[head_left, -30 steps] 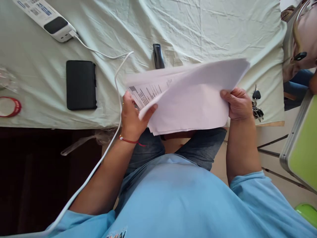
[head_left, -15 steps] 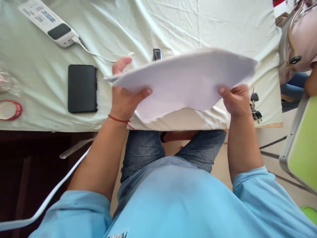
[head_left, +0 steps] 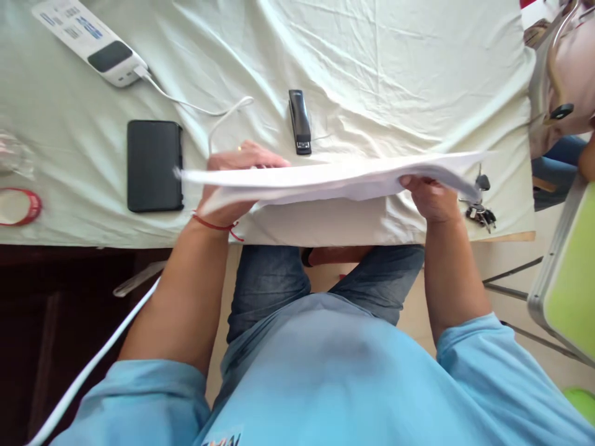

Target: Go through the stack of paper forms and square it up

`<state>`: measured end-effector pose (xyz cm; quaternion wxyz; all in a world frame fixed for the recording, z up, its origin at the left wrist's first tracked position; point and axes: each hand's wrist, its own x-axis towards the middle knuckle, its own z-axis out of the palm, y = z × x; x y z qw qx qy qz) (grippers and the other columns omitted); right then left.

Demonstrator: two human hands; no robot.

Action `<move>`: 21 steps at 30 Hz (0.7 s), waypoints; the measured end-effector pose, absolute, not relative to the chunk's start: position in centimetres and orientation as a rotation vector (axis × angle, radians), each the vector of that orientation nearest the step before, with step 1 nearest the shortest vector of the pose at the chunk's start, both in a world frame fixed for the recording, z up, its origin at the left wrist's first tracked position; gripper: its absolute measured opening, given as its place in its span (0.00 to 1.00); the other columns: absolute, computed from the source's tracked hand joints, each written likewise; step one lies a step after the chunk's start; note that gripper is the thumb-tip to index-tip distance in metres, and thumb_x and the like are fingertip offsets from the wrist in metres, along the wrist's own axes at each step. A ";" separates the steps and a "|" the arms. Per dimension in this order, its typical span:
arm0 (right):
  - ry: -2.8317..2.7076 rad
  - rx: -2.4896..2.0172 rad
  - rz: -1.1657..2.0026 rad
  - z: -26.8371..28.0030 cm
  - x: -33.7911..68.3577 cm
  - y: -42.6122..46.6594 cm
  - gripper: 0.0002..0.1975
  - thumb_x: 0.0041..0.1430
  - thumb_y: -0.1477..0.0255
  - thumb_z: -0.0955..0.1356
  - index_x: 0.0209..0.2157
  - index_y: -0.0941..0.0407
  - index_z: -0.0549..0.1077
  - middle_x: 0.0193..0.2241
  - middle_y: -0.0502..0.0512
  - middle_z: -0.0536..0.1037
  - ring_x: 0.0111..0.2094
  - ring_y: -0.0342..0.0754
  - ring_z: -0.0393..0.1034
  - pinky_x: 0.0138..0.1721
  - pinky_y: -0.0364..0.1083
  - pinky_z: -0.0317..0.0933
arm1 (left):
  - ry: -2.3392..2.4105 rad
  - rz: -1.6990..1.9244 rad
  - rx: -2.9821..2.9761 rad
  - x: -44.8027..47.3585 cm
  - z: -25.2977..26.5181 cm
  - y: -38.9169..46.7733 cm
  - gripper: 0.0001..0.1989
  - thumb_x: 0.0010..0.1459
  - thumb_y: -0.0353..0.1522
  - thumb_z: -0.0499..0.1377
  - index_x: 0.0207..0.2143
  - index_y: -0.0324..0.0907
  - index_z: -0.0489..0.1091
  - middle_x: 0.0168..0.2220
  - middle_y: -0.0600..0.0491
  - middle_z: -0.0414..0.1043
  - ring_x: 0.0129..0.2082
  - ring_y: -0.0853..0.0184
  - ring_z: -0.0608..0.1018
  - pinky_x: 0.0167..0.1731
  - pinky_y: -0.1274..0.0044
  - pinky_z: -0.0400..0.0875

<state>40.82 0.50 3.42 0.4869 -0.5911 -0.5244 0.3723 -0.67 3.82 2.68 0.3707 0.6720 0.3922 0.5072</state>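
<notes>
Both hands hold white paper sheets [head_left: 325, 176] above the near part of the table, seen almost edge-on and slightly blurred. At the left end, my left hand [head_left: 237, 162] is closed around them, its fingers along the far side and its thumb hidden by the paper. My right hand [head_left: 434, 197] pinches the right part, thumb on the near face, its other fingers partly hidden. Beyond the paper lies a black stapler [head_left: 300, 122] on the cloth. A bunch of keys [head_left: 481, 214] rests just right of my right hand.
A pale cloth covers the table [head_left: 418, 74]. To the left are a black flat case [head_left: 155, 166], a white power bank [head_left: 88, 40] with a cable [head_left: 186, 106], and a red tape roll [head_left: 33, 207]. A bag [head_left: 553, 80] and green-topped table [head_left: 571, 266] stand at right.
The paper has tipped from showing its broad face to nearly edge-on and come lower, uncovering the stapler. My left hand's fingers have shifted to the far side of the sheets.
</notes>
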 end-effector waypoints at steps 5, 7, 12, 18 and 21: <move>-1.250 -1.410 0.849 1.9 40.7 0.5 0.28 0.48 0.43 0.87 0.40 0.49 0.88 0.38 0.52 0.90 0.52 0.59 0.88 0.61 0.59 0.83 | 1.040 1.148 1.572 -1.1 0.1 2.9 0.22 0.62 0.53 0.79 0.31 0.47 0.82 0.34 0.53 0.84 0.37 0.60 0.82 0.41 0.64 0.77; -1.244 -1.358 0.875 2.0 40.7 0.5 0.30 0.46 0.42 0.88 0.41 0.49 0.88 0.40 0.53 0.90 0.52 0.59 0.88 0.60 0.60 0.84 | 1.077 1.153 1.580 -0.7 0.7 2.5 0.18 0.62 0.52 0.79 0.35 0.49 0.85 0.37 0.52 0.85 0.40 0.58 0.83 0.45 0.63 0.79; -1.212 -1.427 0.807 2.5 41.1 0.2 0.31 0.44 0.39 0.88 0.36 0.49 0.88 0.38 0.53 0.90 0.49 0.60 0.88 0.61 0.63 0.84 | 1.116 1.114 1.577 -0.1 3.0 3.0 0.22 0.59 0.57 0.79 0.36 0.49 0.87 0.39 0.51 0.86 0.40 0.58 0.81 0.45 0.63 0.76; -1.280 -1.402 0.866 2.9 40.0 0.4 0.29 0.51 0.39 0.86 0.36 0.49 0.87 0.41 0.55 0.91 0.51 0.61 0.87 0.57 0.60 0.86 | 1.208 0.905 1.571 -0.9 2.0 2.8 0.34 0.55 0.66 0.76 0.25 0.48 0.77 0.28 0.55 0.73 0.36 0.61 0.75 0.42 0.66 0.73; -1.291 -1.430 0.849 3.6 39.7 0.5 0.28 0.59 0.38 0.82 0.35 0.50 0.86 0.38 0.57 0.89 0.52 0.63 0.87 0.51 0.59 0.86 | 1.311 0.885 1.537 -0.4 2.4 1.9 0.33 0.61 0.66 0.72 0.28 0.47 0.77 0.32 0.51 0.78 0.40 0.55 0.80 0.43 0.64 0.78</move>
